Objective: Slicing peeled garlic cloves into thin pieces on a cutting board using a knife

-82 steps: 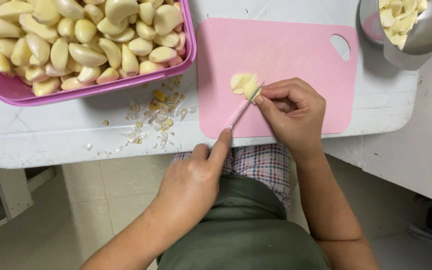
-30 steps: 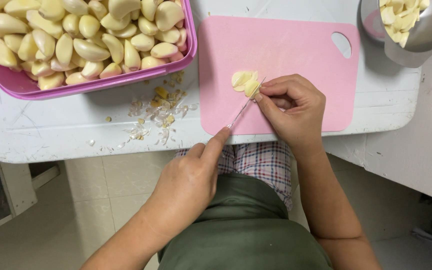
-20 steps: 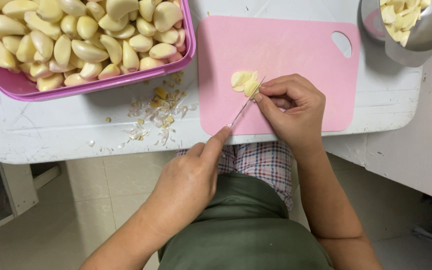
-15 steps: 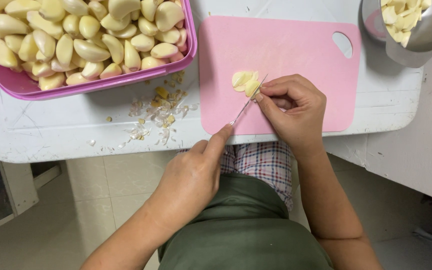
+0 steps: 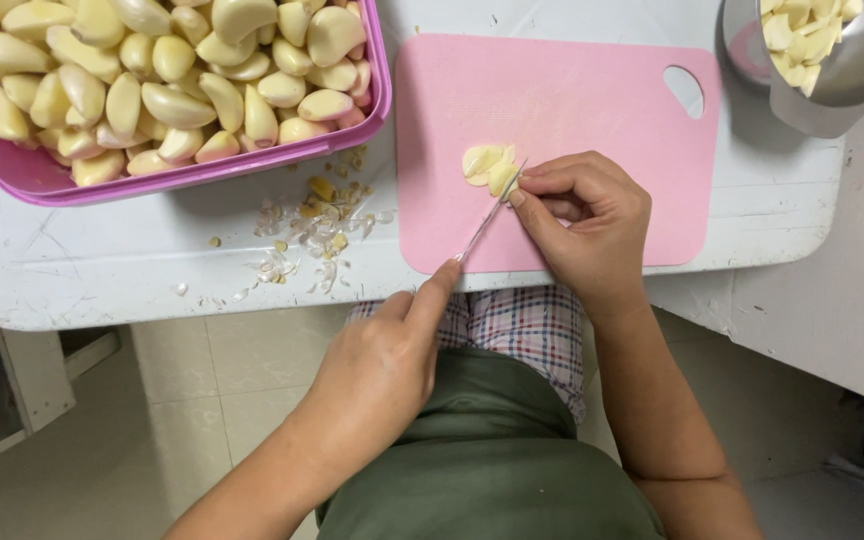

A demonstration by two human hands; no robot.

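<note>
I see no packages, labels, signs or screens here. Nothing has a wrapper, a sticker or any writing on it.

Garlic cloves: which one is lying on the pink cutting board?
The sliced clove beside the right hand, under the knife. All others sit in the pink tray or the metal bowl.
</note>
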